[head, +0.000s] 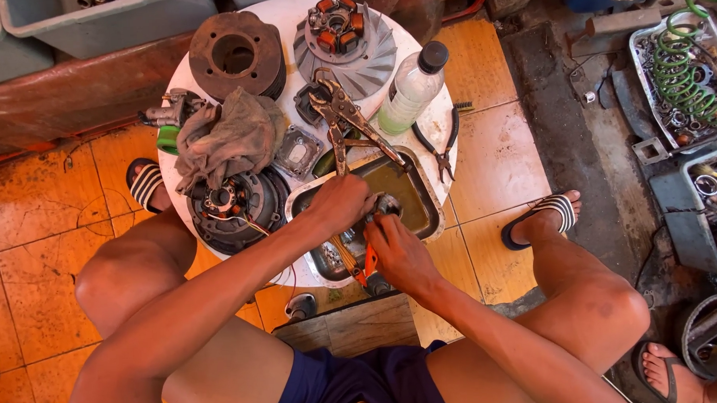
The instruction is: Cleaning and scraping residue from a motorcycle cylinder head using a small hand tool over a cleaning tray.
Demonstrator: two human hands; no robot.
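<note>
My left hand (339, 204) grips a small round metal part (387, 204) over a steel tray (426, 193) holding brownish liquid. My right hand (398, 252) is closed around an orange-handled tool (367, 265), its tip against that part. Both hands meet at the tray's near left corner. The tray rests on a small round white table (431, 123) between my knees.
On the table lie locking pliers (348, 118), black pliers (444, 147), a clear bottle (410, 88), a dirty rag (229, 138), a stator (235, 206), a finned pulley (349, 39) and a brown cylinder (236, 55). Trays of parts (676, 71) sit at right. Another person's sandalled foot (658, 370) shows at bottom right.
</note>
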